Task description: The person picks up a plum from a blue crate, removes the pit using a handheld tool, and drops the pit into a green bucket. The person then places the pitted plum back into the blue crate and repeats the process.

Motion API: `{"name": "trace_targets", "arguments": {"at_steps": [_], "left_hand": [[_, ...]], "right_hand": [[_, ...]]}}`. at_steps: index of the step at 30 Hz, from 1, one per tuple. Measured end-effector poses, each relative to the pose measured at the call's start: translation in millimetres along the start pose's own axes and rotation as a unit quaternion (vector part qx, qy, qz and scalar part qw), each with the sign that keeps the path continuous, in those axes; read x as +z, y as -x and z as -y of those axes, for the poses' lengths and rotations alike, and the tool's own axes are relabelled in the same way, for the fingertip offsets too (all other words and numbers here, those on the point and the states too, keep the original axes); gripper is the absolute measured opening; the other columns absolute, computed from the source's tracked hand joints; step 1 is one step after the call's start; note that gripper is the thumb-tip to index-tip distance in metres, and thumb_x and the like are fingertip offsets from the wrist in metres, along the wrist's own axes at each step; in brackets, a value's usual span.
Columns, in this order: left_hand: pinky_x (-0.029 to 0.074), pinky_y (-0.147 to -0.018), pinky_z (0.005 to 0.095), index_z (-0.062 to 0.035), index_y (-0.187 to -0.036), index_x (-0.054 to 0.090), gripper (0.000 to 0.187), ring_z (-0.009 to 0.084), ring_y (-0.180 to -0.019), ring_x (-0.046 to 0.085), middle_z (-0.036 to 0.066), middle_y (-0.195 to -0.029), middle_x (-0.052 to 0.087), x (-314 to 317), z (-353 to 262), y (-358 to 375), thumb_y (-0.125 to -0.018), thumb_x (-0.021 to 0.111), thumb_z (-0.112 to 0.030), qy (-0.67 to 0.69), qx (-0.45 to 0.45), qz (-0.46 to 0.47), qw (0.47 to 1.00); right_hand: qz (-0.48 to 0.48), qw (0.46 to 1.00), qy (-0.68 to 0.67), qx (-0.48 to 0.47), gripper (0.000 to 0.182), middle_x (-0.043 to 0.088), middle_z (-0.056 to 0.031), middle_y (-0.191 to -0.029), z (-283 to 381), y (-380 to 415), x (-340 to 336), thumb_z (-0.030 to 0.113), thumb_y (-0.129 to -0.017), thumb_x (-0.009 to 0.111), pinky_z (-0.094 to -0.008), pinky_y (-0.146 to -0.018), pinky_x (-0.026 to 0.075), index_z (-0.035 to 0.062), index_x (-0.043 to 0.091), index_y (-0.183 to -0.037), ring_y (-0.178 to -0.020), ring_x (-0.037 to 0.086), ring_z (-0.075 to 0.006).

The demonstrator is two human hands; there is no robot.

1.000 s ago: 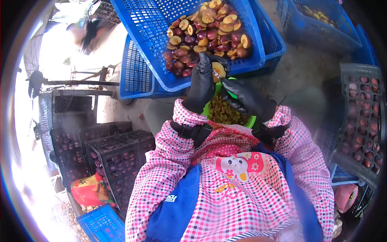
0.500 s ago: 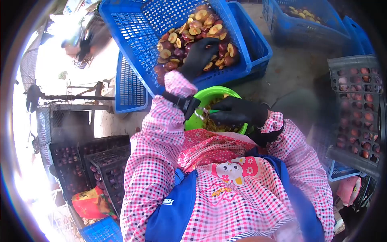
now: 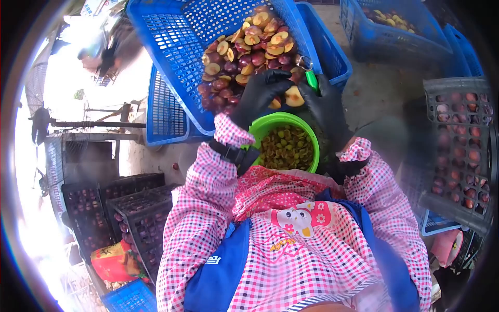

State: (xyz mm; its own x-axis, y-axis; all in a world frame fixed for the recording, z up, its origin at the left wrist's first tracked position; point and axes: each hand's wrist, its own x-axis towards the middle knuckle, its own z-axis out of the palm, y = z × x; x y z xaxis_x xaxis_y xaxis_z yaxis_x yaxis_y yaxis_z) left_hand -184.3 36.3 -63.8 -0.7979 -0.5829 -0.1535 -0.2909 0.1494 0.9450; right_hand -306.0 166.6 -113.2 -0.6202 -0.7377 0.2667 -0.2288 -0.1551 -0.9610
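My left hand [image 3: 262,93], in a black glove, is over the near side of the blue basket [image 3: 171,52] of cut plums [image 3: 252,52]. Its fingers are curved but apart. A plum half [image 3: 294,96] with pale flesh shows between my two hands, and it is unclear whether either one touches it. My right hand [image 3: 327,109], also gloved in black, grips a green-handled tool [image 3: 312,80] whose metal ring end points up at the basket's edge. Below both hands stands a bright green bowl [image 3: 315,148] holding small greenish-brown pieces.
Another blue basket [image 3: 390,36] with cut fruit is at the upper right. A dark crate [image 3: 457,208] of whole plums stands at the right. More dark crates [image 3: 140,200] and a red bag [image 3: 117,260] are at the lower left. A blurred person [image 3: 112,52] is at the upper left.
My left hand has drawn back toward me from the plum pile. My right hand has risen from the bowl to the basket edge with the tool, uncovering the bowl's contents.
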Motion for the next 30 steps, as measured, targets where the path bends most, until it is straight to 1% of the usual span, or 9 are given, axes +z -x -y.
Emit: {"name": "trace_targets", "arguments": {"at_steps": [2,4,18,20,21,23,24,26,30], "left_hand": [[0.051,-0.072,0.0283,0.0040,-0.116,0.062,0.032,0.0130,-0.085,0.065,0.009,-0.099,0.069,10,6,13,-0.093,0.059,-0.018,0.072,-0.002,-0.025,0.997],[0.051,-0.074,0.0280,0.0037,-0.117,0.062,0.030,0.0115,-0.085,0.064,0.007,-0.100,0.068,16,12,29,-0.094,0.056,-0.015,0.144,-0.006,-0.050,0.988],[0.048,-0.085,0.0274,-0.0023,-0.113,0.055,0.023,0.0132,-0.098,0.058,0.005,-0.105,0.061,32,42,79,-0.097,0.058,-0.019,0.367,-0.103,-0.015,0.925],[0.049,-0.077,0.0263,-0.0031,-0.111,0.055,0.028,0.0129,-0.091,0.060,0.005,-0.104,0.061,32,50,74,-0.098,0.055,-0.028,0.428,0.003,-0.046,0.903],[0.049,-0.077,0.0263,-0.0031,-0.111,0.055,0.028,0.0129,-0.091,0.060,0.005,-0.104,0.061,36,54,76,-0.098,0.055,-0.028,0.428,0.005,-0.049,0.902],[0.050,-0.070,0.0258,-0.0049,-0.109,0.056,0.039,0.0122,-0.083,0.060,0.004,-0.099,0.061,42,40,83,-0.100,0.047,-0.042,-0.005,0.184,-0.215,0.959],[0.050,-0.070,0.0258,-0.0049,-0.109,0.056,0.039,0.0122,-0.083,0.060,0.004,-0.099,0.061,35,36,83,-0.100,0.047,-0.042,-0.008,0.183,-0.220,0.958],[0.049,-0.068,0.0250,-0.0057,-0.107,0.058,0.051,0.0116,-0.079,0.060,0.003,-0.093,0.062,21,31,81,-0.100,0.039,-0.052,0.451,-0.033,-0.093,0.887],[0.049,-0.068,0.0262,-0.0059,-0.104,0.059,0.054,0.0108,-0.077,0.058,0.002,-0.089,0.061,16,39,81,-0.099,0.037,-0.055,0.321,-0.011,-0.138,0.937]], "right_hand": [[0.002,1.000,-0.025,-0.006,0.017,0.055,0.0001,-0.076,13,-1,6,0.020,-0.095,0.059,-0.0256,-0.063,0.045,0.0045,0.059,-0.103,-0.070,0.054,-0.0090],[0.016,0.950,-0.247,0.192,0.016,0.056,0.0002,-0.077,25,-2,3,0.017,-0.094,0.060,-0.0249,-0.060,0.045,0.0043,0.059,-0.104,-0.069,0.054,-0.0080],[0.097,0.892,-0.383,0.220,0.015,0.059,0.0018,-0.078,11,15,22,0.021,-0.096,0.060,-0.0222,-0.053,0.043,0.0082,0.059,-0.102,-0.062,0.056,-0.0056],[0.081,0.884,-0.407,0.214,0.015,0.059,0.0022,-0.078,25,19,17,0.022,-0.096,0.059,-0.0224,-0.054,0.044,0.0083,0.059,-0.102,-0.061,0.056,-0.0059],[0.112,0.894,-0.372,0.222,0.018,0.060,0.0005,-0.075,33,20,13,0.024,-0.097,0.058,-0.0249,-0.054,0.045,0.0069,0.059,-0.100,-0.061,0.056,-0.0078],[0.149,0.900,-0.341,0.228,0.021,0.060,-0.0011,-0.072,33,22,12,0.026,-0.097,0.057,-0.0274,-0.055,0.045,0.0056,0.060,-0.099,-0.061,0.057,-0.0097],[0.183,0.954,-0.186,0.148,0.025,0.059,-0.0043,-0.069,26,25,12,0.028,-0.098,0.057,-0.0311,-0.056,0.046,0.0041,0.060,-0.097,-0.060,0.058,-0.0124],[0.195,0.979,0.042,-0.033,0.034,0.058,-0.0157,-0.065,27,33,14,0.034,-0.097,0.056,-0.0421,-0.058,0.045,0.0008,0.060,-0.091,-0.060,0.061,-0.0258],[0.210,0.967,0.129,-0.058,0.036,0.061,-0.0192,-0.070,19,43,21,0.036,-0.095,0.057,-0.0460,-0.058,0.045,0.0014,0.060,-0.090,-0.063,0.061,-0.0360]]}}
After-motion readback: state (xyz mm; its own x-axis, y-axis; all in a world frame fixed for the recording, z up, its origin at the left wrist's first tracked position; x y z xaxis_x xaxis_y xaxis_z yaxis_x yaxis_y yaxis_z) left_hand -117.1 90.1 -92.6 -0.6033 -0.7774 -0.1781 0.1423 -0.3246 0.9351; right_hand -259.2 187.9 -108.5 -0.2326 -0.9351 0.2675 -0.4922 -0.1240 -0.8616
